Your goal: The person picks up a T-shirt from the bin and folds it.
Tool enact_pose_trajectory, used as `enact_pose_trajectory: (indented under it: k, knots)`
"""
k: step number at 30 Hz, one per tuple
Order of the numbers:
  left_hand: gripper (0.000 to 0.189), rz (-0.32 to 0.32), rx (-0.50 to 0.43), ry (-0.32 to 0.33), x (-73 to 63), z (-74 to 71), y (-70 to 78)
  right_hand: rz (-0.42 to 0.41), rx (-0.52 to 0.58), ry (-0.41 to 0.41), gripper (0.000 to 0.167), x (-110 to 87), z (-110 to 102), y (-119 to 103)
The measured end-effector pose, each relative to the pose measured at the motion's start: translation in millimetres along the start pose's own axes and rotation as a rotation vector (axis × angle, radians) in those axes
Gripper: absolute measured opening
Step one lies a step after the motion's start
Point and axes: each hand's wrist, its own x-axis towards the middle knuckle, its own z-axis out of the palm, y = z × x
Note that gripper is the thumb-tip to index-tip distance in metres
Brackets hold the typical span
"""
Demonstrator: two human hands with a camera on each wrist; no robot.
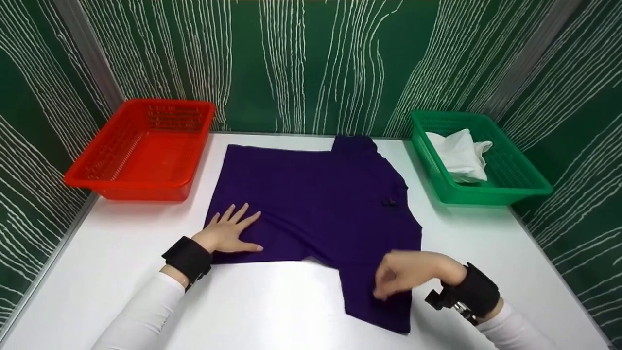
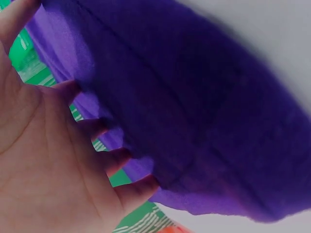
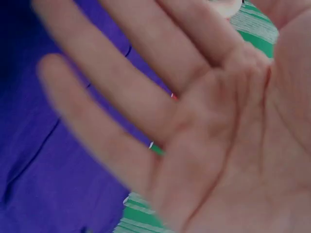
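A dark purple T-shirt (image 1: 311, 194) lies spread out sideways on the white table, its hem to the left and its neck to the right. Small dark marks show near the neckline. My left hand (image 1: 228, 236) rests on the shirt near the hem with fingers spread, and a crease runs from there toward the near sleeve. In the left wrist view its fingertips touch the purple cloth (image 2: 160, 97). My right hand (image 1: 403, 272), slightly blurred, is bent at the wrist over the near sleeve (image 1: 374, 306). Its fingers extend loosely with nothing in them in the right wrist view.
A red plastic basket (image 1: 141, 189) stands at the back left with nothing visible inside. At the back right, a green basket (image 1: 491, 197) contains a crumpled white cloth (image 1: 459, 155). Green walls with white lines (image 1: 291, 63) enclose the table (image 1: 272, 311).
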Motion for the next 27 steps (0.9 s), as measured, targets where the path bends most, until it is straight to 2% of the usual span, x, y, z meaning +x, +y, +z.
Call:
enact_pose_trajectory:
  k: [2, 4, 5, 7, 10, 13, 16, 20, 22, 24, 27]
  knots:
    - [0.096, 0.008, 0.000, 0.003, -0.6, -0.7, -0.3, 0.017, -0.080, 0.186, 0.021, 4.6, -0.3, 13.0]
    - [0.096, 0.019, -0.002, 0.008, -1.9, -1.8, -1.2, 0.091, -0.177, 0.363, 0.024, 7.8, 0.7, 27.5]
    - [0.096, 0.028, -0.002, 0.011, -2.9, -2.4, -1.8, 0.149, -0.212, 0.411, 0.033, 8.5, 1.8, 34.0]
    - [0.096, 0.047, -0.005, 0.015, -5.3, -3.4, -3.8, 0.258, -0.232, 0.414, 0.059, 7.6, 4.9, 46.2]
    - [0.099, 0.076, -0.001, 0.022, -10.4, -2.9, -7.8, 0.342, -0.166, 0.290, 0.096, 1.5, 8.1, 57.9]
    - [0.104, 0.095, 0.002, 0.032, -17.0, 0.4, -10.2, 0.378, -0.104, 0.190, 0.119, -5.2, 8.6, 62.1]
    - [0.108, 0.091, 0.009, 0.051, -23.2, 5.5, -8.9, 0.389, -0.107, 0.137, 0.133, -9.6, 6.7, 61.5]
    - [0.107, 0.069, 0.024, 0.084, -28.0, 9.6, -5.9, 0.396, -0.115, 0.108, 0.139, -11.9, 1.6, 61.4]
    - [0.103, 0.068, 0.014, 0.100, -28.8, 10.0, -6.4, 0.383, -0.106, 0.143, 0.134, -11.8, 0.2, 63.7]
    - [0.099, 0.078, 0.011, 0.116, -28.3, 8.8, -9.8, 0.364, -0.117, 0.235, 0.122, -9.2, -0.5, 68.7]
    - [0.097, 0.098, 0.003, 0.130, -25.2, 4.4, -18.7, 0.336, -0.162, 0.423, 0.101, -1.3, -2.7, 80.2]
